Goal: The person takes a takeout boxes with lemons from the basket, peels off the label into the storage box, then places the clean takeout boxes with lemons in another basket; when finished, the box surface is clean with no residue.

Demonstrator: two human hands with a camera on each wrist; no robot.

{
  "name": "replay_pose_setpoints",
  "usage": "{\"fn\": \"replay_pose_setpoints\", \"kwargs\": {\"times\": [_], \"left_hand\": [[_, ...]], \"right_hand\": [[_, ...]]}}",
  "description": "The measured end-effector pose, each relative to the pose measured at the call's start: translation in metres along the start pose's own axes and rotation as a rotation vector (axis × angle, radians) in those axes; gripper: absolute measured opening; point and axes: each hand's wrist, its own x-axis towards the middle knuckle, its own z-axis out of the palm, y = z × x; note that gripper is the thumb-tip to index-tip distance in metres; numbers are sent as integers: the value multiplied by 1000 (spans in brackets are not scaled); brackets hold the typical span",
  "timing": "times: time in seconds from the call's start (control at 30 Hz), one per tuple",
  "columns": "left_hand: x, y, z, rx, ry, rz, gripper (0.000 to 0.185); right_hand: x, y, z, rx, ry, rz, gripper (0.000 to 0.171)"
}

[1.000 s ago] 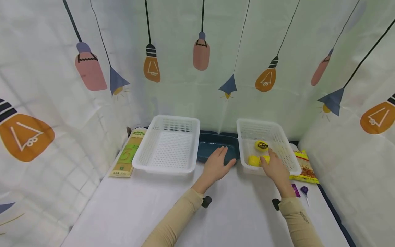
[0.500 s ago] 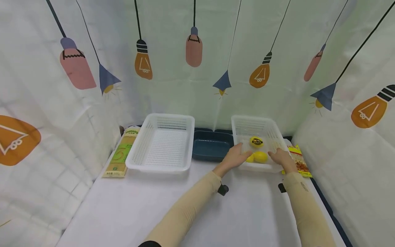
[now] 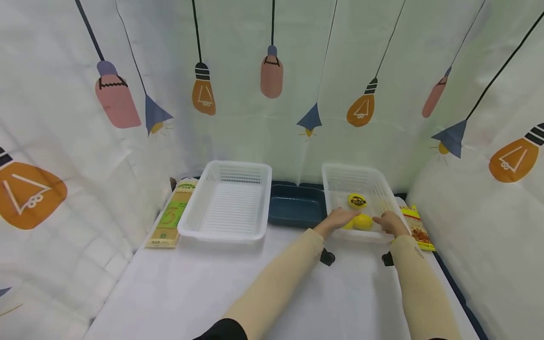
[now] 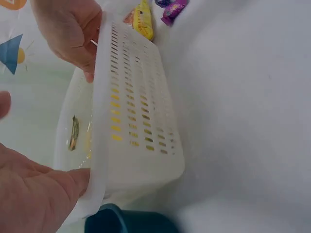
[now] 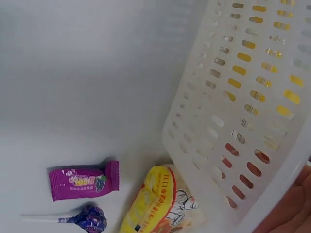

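A white perforated plastic basket stands at the back right. Inside it are yellow, lemon-shaped things: one with black print on top and another nearer the front rim. My left hand reaches over the front left of this basket, pointing right. In the left wrist view, the left thumb is right at the rim, with a wide gap to a fingertip at the edge. Opposite, my right hand reaches over the right rim with its index finger pointing left; its other fingers are largely hidden, and I cannot tell whether they hold anything.
Left of centre stands a larger white basket, with a dark blue dish between the baskets. A long green-and-beige packet lies far left. Right of the baskets are a yellow snack bag, a purple wrapped candy and a lollipop.
My left hand has moved right from in front of the blue dish to over the right basket. My right hand has shifted from above the yellow things to the basket's right side.
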Motion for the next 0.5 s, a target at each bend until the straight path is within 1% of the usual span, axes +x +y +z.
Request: {"fn": "replay_pose_setpoints", "kwargs": {"times": [0.13,0.2,0.27,0.37,0.5], "left_hand": [[4,8,14,-56,-18,-24,68],[7,9,15,-124,-46,-38,62],[9,9,12,-182,-77,-68,60],[16,8,4,-252,-136,-104,60],[23,9,-5,-266,-172,-127,60]], "right_hand": [[-7,8,-2,17,8,35,50],[-9,9,-1,35,1,40,46],[-7,9,1,50,-7,32,44],[0,5,1,53,-21,24,41],[10,-1,-3,37,-45,44,38]]}}
